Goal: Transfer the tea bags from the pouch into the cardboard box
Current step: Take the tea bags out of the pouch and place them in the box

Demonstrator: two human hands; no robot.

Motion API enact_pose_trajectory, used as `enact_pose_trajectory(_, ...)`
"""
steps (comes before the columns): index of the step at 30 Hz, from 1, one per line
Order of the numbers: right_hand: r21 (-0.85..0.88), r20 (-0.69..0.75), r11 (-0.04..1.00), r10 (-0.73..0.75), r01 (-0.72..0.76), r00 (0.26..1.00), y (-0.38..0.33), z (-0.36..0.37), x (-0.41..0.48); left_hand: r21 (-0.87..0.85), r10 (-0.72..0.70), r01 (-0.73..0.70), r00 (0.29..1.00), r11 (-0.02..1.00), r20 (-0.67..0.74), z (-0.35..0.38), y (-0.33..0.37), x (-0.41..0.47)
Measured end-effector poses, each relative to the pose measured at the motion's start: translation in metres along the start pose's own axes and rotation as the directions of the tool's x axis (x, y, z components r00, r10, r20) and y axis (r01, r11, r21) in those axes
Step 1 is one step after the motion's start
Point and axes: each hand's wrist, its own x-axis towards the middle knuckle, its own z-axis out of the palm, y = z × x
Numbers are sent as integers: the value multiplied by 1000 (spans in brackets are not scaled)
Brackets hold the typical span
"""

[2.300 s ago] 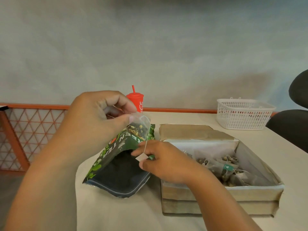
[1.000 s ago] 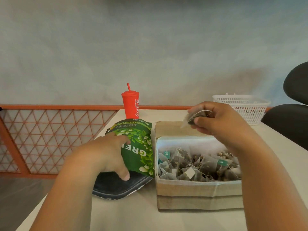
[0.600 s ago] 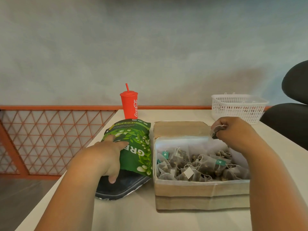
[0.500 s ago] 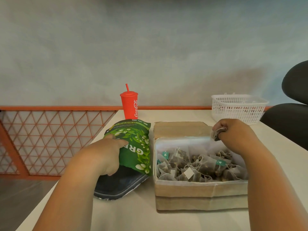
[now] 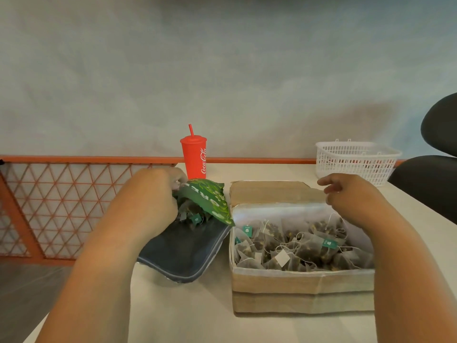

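Left hand (image 5: 148, 204): positioned at the mouth of the green tea pouch (image 5: 206, 198), just left of the cardboard box (image 5: 301, 290), fingers curled on the far edge of the pouch's raised printed panel and holding it up; the fingertips are mostly hidden behind the hand. Under the raised panel, a few tea bags (image 5: 194, 217) with green tags are visible inside the pouch. The pouch lies on the table (image 5: 197, 318), its dark underside toward the camera and its right edge touching or just beside the box's left wall. Right hand (image 5: 351, 196): above the box's far right corner, fingers loosely curled and spread, holding nothing. The box stands open, far flap folded back, and contains a heap of pyramid tea bags (image 5: 304, 246) with strings and tags. Behind the box to the left stands a red Coca-Cola cup (image 5: 194, 157) with a straw; behind it to the right, a white plastic basket (image 5: 356, 159).
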Motion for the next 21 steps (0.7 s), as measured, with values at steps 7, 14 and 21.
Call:
enact_pose_trajectory(7, 186, -50, 922, -336, 339, 941, -54, 1, -32, -130, 55, -110, 929, 985, -365, -7, 9, 0)
enact_pose_trajectory(14, 249, 141, 776, -621, 580, 771, -102, 30, -66, -139, 89, -160, 907, 977, -412, -12, 19, -3)
enact_pose_trajectory(21, 55, 176, 775, -628, 629, 758, -102, 45, -62, -198, 103, -196, 911, 960, -400, -18, 22, -7)
